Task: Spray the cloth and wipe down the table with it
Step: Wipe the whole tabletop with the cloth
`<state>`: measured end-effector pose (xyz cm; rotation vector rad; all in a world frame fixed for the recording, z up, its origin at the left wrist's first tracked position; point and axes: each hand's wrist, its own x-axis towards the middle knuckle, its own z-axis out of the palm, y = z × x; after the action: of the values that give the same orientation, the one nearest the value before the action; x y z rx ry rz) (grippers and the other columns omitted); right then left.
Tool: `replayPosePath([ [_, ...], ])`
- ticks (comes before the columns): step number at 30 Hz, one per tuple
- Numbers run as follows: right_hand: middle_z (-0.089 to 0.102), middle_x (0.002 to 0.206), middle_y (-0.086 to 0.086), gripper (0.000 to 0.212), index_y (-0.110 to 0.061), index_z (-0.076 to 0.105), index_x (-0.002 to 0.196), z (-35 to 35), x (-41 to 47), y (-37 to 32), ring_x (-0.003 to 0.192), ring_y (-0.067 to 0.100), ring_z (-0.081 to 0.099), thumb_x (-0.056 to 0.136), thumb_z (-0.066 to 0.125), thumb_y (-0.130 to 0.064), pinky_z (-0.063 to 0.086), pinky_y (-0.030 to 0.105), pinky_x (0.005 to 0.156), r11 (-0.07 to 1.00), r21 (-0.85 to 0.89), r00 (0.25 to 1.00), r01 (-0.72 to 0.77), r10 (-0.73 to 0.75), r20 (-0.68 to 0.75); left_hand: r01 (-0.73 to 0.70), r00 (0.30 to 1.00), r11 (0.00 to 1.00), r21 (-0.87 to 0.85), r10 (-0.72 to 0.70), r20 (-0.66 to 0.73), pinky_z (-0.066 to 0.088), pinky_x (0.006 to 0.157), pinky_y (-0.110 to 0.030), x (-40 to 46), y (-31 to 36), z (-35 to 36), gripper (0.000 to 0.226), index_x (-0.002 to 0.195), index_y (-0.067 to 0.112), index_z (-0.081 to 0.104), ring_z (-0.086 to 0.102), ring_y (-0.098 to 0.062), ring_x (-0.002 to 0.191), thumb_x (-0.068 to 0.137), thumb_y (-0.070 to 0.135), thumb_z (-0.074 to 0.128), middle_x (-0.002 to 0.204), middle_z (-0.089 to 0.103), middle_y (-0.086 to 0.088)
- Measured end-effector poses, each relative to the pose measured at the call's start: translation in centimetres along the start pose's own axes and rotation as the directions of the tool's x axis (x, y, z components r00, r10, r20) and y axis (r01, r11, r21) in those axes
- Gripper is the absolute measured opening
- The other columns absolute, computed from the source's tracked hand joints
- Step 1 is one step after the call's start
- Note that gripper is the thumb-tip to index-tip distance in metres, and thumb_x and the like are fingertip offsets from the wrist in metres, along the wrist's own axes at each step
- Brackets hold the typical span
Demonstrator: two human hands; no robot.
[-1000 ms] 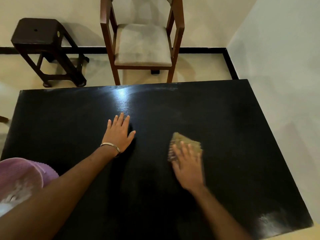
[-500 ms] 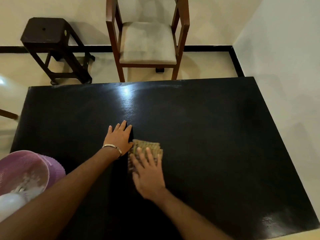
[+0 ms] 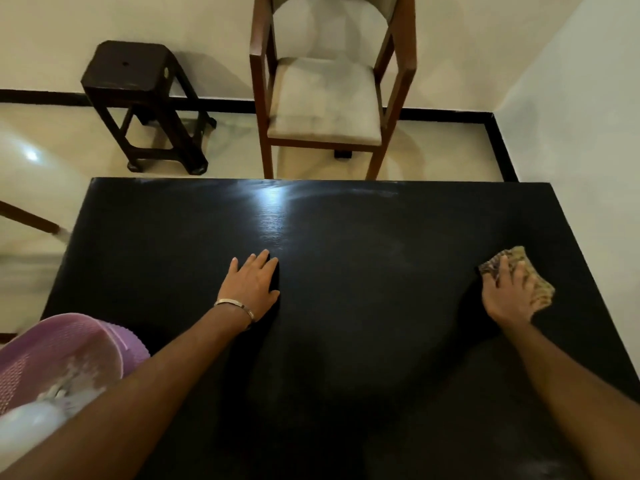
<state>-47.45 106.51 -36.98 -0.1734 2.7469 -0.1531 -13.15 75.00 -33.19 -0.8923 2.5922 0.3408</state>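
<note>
— What do we have in front of us?

— We look down on a glossy black table (image 3: 346, 341) in a pale-walled room with a cream floor and a black skirting line. Past the table's far edge stands a wooden chair (image 3: 325, 98) with a pale cushioned seat, and to its left a dark stool (image 3: 138, 95).

— And our hands?

— Our left hand (image 3: 251, 289) lies flat on the tabletop near the middle, palm down, fingers straight and close together, thumb out to the side. A thin bracelet (image 3: 235, 306) circles that wrist.

— Where is the cloth?

— The cloth (image 3: 540, 292) sits close to the table's right edge, about halfway along it. Our right hand (image 3: 512, 296) presses down on it with fingers spread out flat; the tan, patterned fabric shows beyond the fingertips and at the right of the hand. The two hands are well apart.

— Anything else on the table?

— At the near left corner we see a pink mesh basket (image 3: 104, 334) with something white and blurred inside; we cannot tell what it is.
</note>
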Motion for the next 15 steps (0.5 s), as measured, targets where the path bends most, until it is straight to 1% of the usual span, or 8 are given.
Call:
replayPosePath([
  [1,-0.003,0.167,0.003,0.061,-0.034,0.003,0.159,0.0,0.3,-1.7,0.152,0.032,-0.006,0.104,0.028,-0.047,-0.006,0.059,0.12,1.0,0.002,1.0,-0.021,0.021,0.0,0.008,1.0,1.0,-0.01,-0.008,-0.004,0.015,0.119,-0.05,0.2,-0.5,-0.1,0.072,0.152,0.021,0.017,0.015,-0.025,0.147,0.093,0.041,0.053,0.161,0.011,-0.004],
  [2,-0.003,0.167,0.003,0.061,-0.033,0.003,0.159,0.2,0.4,-3.9,0.152,0.033,-0.006,0.104,0.028,-0.046,-0.006,0.06,0.119,1.0,-0.008,1.0,-0.005,0.005,-0.005,0.02,1.0,1.0,-0.022,-0.02,-0.012,0.015,0.119,-0.05,0.4,-1.1,-0.1,0.072,0.152,0.021,0.016,0.015,-0.025,0.147,0.093,0.041,0.053,0.161,0.011,-0.004],
  [3,-0.002,0.167,0.003,0.061,-0.033,0.004,0.159,0.4,0.4,-6.3,0.152,0.034,-0.005,0.104,0.028,-0.046,-0.005,0.06,0.118,0.999,-0.023,0.999,0.046,-0.046,-0.009,0.034,0.999,0.999,-0.035,-0.035,-0.021,0.015,0.119,-0.05,0.6,-1.8,-0.2,0.073,0.152,0.021,0.016,0.016,-0.025,0.147,0.092,0.042,0.053,0.161,0.011,-0.004],
  [6,-0.002,0.167,0.003,0.06,-0.032,0.006,0.159,1.8,0.7,-15.4,0.152,0.034,-0.005,0.104,0.026,-0.047,-0.003,0.062,0.119,0.961,-0.069,0.964,0.267,-0.266,0.03,0.067,0.997,0.997,-0.039,-0.068,-0.028,0.015,0.12,-0.049,1.0,-3.8,-0.5,0.073,0.152,0.022,0.015,0.015,-0.024,0.147,0.093,0.043,0.052,0.161,0.011,-0.004],
  [8,-0.004,0.167,0.001,0.06,-0.034,0.005,0.158,3.5,-0.3,-22.2,0.152,0.032,-0.007,0.103,0.025,-0.048,-0.005,0.062,0.119,0.907,-0.077,0.909,0.414,-0.408,0.081,0.083,0.996,0.996,-0.034,-0.084,-0.026,0.014,0.12,-0.049,1.0,-4.9,-0.8,0.074,0.152,0.022,0.014,0.014,-0.024,0.148,0.093,0.043,0.052,0.161,0.009,-0.004],
  [10,-0.007,0.167,-0.001,0.061,-0.036,0.003,0.158,6.1,-2.9,-29.4,0.152,0.03,-0.009,0.103,0.025,-0.047,-0.01,0.061,0.116,0.809,-0.095,0.813,0.58,-0.568,0.126,0.12,0.992,0.992,-0.037,-0.121,-0.03,0.014,0.12,-0.048,1.1,-6.3,-1.1,0.074,0.152,0.021,0.014,0.014,-0.024,0.148,0.093,0.043,0.052,0.161,0.008,-0.004],
  [12,-0.008,0.167,-0.001,0.061,-0.035,0.003,0.158,8.8,-7.0,-35.5,0.152,0.029,-0.01,0.102,0.025,-0.047,-0.014,0.064,0.113,0.676,-0.127,0.687,0.726,-0.706,0.171,0.158,0.987,0.987,-0.034,-0.159,-0.027,0.013,0.12,-0.048,1.0,-7.3,-1.3,0.074,0.152,0.021,0.014,0.013,-0.023,0.148,0.093,0.043,0.052,0.161,0.007,-0.004],
  [15,-0.009,0.167,-0.001,0.061,-0.036,0.004,0.158,12.3,-13.7,-41.5,0.152,0.03,-0.011,0.102,0.027,-0.047,-0.013,0.065,0.114,0.456,-0.144,0.478,0.878,-0.824,0.304,0.19,0.982,0.982,-0.013,-0.19,-0.015,0.014,0.12,-0.048,0.8,-8.4,-1.2,0.075,0.152,0.021,0.013,0.013,-0.023,0.148,0.092,0.044,0.052,0.161,0.007,-0.004],
])
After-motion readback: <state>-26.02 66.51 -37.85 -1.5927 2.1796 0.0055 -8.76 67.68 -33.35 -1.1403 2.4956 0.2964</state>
